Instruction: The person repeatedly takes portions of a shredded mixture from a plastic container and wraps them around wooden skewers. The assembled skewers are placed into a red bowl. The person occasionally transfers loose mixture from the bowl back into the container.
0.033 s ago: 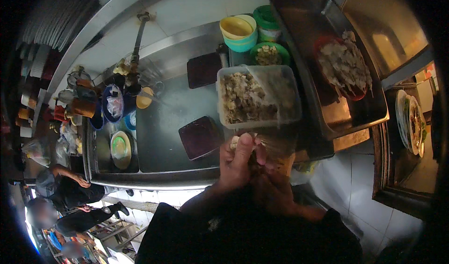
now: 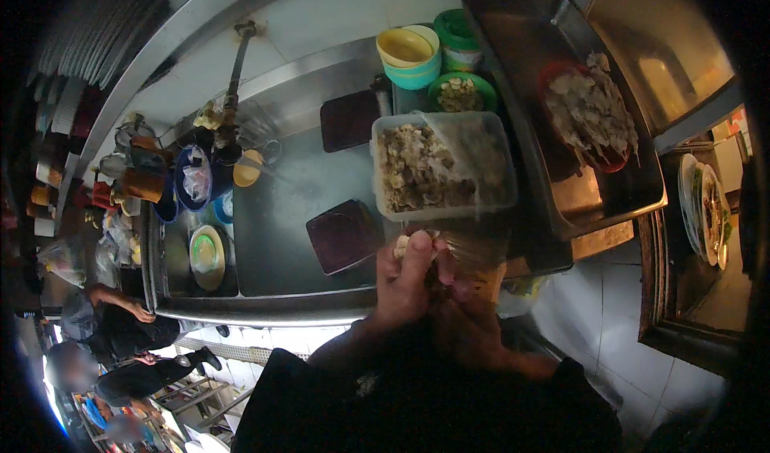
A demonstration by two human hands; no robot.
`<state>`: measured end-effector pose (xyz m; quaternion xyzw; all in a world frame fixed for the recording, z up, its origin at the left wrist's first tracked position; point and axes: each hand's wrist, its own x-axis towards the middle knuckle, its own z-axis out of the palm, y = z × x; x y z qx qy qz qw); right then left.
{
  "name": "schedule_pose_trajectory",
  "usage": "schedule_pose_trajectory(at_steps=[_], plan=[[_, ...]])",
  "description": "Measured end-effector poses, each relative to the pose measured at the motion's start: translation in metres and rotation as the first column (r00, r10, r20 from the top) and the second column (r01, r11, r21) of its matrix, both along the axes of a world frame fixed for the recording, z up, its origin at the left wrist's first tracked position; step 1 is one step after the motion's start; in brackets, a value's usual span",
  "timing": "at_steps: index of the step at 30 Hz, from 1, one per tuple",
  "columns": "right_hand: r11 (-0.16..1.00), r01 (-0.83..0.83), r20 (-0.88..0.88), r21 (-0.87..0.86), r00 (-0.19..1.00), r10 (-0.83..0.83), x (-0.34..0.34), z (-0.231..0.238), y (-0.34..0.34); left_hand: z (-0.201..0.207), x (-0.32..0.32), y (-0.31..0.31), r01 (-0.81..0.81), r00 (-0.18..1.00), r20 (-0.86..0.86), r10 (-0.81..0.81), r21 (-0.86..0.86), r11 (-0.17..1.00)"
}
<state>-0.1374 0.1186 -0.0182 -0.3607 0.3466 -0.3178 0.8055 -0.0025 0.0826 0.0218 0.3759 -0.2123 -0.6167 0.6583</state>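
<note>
Both hands meet at the near edge of the counter, just below a clear plastic tub (image 2: pixel 425 164). My left hand (image 2: pixel 401 289) is closed, with the thumb pressing a small pale food piece (image 2: pixel 400 247) against the fingers. Close against it on the right, my right hand (image 2: pixel 469 321) is curled in shadow with its fingertips near the left fingers; whatever it grips is hidden. Many pale and brownish pieces, perhaps seafood, fill the tub, and a cloudy plastic sheet (image 2: pixel 469 144) covers its right part. Behind the tub, a green bowl (image 2: pixel 441 100) holds similar pieces.
At right, a deep steel tray (image 2: pixel 565 220) contains a red bowl (image 2: pixel 548 80) heaped with greyish, shrimp-like food. Stacked bowls (image 2: pixel 411 72) stand behind the tub. Two dark red trays (image 2: pixel 345 236) lie left on the steel counter (image 2: pixel 277 252). Other people (image 2: pixel 120 325) are at lower left.
The fingers of my right hand have shifted slightly beside my left hand. My left hand keeps its grip on the pale piece; the surroundings look the same.
</note>
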Motion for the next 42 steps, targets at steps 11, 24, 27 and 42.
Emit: schedule_pose_trajectory(at_steps=[11, 24, 27, 42], plan=[[0.996, 0.093, 0.056, 0.008, 0.994, -0.093, 0.014, -0.005, -0.003, -0.015, 0.002, 0.006, -0.014, 0.999, 0.039, 0.013, 0.031, 0.999], [0.995, -0.001, 0.003, 0.098, 1.000, 0.000, 0.017, -0.014, -0.002, -0.017, 0.006, 0.011, -0.059, 0.974, 0.223, 0.047, 0.046, 0.997], [0.997, 0.017, -0.090, -0.073, 0.996, -0.023, 0.019, -0.009, -0.004, -0.016, 0.010, 0.012, 0.022, 0.957, 0.285, -0.049, 0.097, 0.995], [0.575, -0.766, -0.732, -0.289, 0.564, 0.383, 0.018, 0.008, -0.022, -0.049, 0.032, 0.023, 0.104, 0.944, 0.281, -0.172, 0.240, 0.965]])
